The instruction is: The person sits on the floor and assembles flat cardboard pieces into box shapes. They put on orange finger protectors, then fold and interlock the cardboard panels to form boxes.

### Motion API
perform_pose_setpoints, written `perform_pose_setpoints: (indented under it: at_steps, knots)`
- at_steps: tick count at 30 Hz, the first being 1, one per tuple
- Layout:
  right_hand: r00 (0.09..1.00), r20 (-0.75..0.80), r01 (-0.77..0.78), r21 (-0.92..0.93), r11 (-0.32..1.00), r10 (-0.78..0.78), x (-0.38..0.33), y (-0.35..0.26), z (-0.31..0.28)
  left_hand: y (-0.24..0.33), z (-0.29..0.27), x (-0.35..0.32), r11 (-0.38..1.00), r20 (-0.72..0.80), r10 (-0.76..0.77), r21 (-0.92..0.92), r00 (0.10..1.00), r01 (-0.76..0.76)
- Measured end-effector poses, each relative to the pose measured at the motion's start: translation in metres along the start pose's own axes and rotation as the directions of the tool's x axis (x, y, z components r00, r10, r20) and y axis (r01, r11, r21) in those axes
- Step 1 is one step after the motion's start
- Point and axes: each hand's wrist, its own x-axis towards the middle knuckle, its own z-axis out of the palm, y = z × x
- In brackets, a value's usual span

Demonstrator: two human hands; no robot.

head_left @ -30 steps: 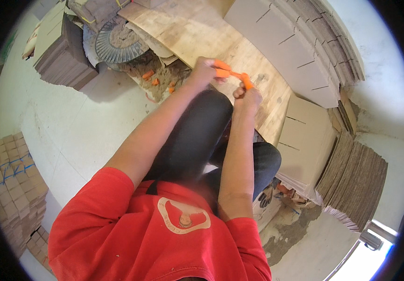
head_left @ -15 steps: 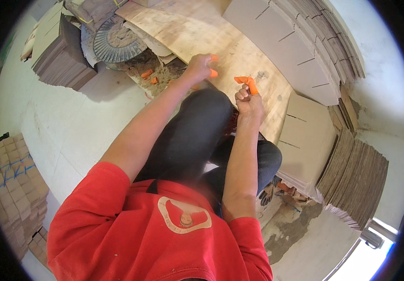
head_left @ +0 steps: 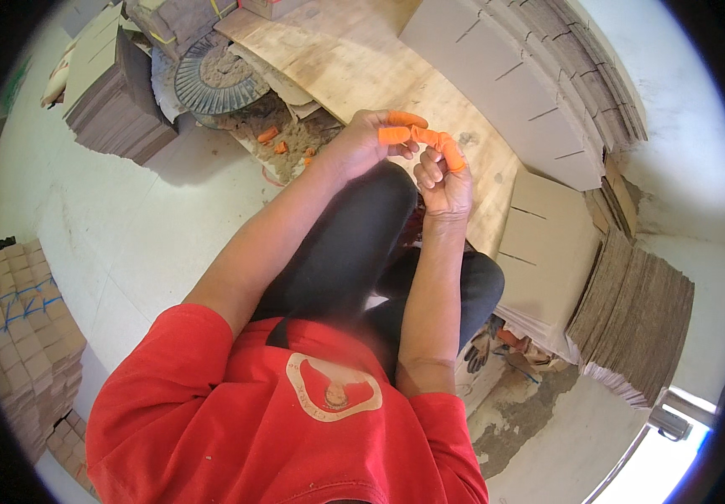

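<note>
My hands meet above my knees, over the edge of a plywood board (head_left: 345,59). Orange rubber finger cots cover the thumb and forefinger of my left hand (head_left: 366,144). My right hand (head_left: 444,197) is closed with its fingers curled, also with orange rubber at the fingertips. From it a wrinkled orange finger cot (head_left: 426,137) sticks out to the left. My left fingertips close around the near end of that piece. Where rubber overlaps rubber, the exact grip is hard to make out.
Stacked cardboard sheets (head_left: 497,76) stand along the right, with further bundles (head_left: 631,311) nearer me. A ridged round dish (head_left: 211,80) of brown material and loose orange scraps (head_left: 268,134) lie at left. Small tied boxes (head_left: 22,319) are piled at far left.
My left hand has lowered slightly and moved right until its fingertips meet the orange piece at my right hand. The right hand has hardly moved.
</note>
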Motion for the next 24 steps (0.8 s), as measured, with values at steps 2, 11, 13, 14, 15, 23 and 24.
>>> perform_pose_setpoints:
  at_steps: [2, 11, 13, 14, 15, 23, 24]
  knots:
    - [1.000, -0.003, 0.031, -0.054, 0.998, -0.031, -0.003, 0.000, 0.007, 0.001, -0.001, -0.003, 0.988, 0.087, 0.064, -0.148, 0.994, -0.051]
    - [0.994, -0.031, 0.098, -0.087, 0.991, -0.101, -0.011, 0.000, 0.014, 0.012, 0.017, -0.013, 0.987, 0.042, 0.081, -0.143, 0.996, -0.074]
    - [0.993, -0.038, 0.108, -0.087, 0.990, -0.111, -0.013, 0.000, 0.015, 0.012, 0.022, -0.015, 0.985, 0.003, 0.081, -0.151, 0.997, -0.080]
    - [0.993, -0.036, 0.109, -0.090, 0.990, -0.113, -0.013, 0.000, 0.016, 0.012, 0.024, -0.015, 0.982, -0.012, 0.069, -0.175, 0.998, -0.070]
    - [0.993, -0.035, 0.109, -0.093, 0.990, -0.113, -0.014, 0.000, 0.017, 0.013, 0.026, -0.015, 0.978, -0.028, 0.057, -0.200, 0.998, -0.061]
    - [0.990, -0.061, 0.115, -0.130, 0.985, -0.123, -0.017, 0.000, 0.017, 0.010, 0.027, -0.013, 0.993, -0.079, 0.090, -0.067, 0.993, -0.096]
    - [0.990, -0.065, 0.118, -0.131, 0.984, -0.128, -0.017, 0.000, 0.016, 0.011, 0.028, -0.013, 0.993, -0.095, 0.098, -0.054, 0.991, -0.103]
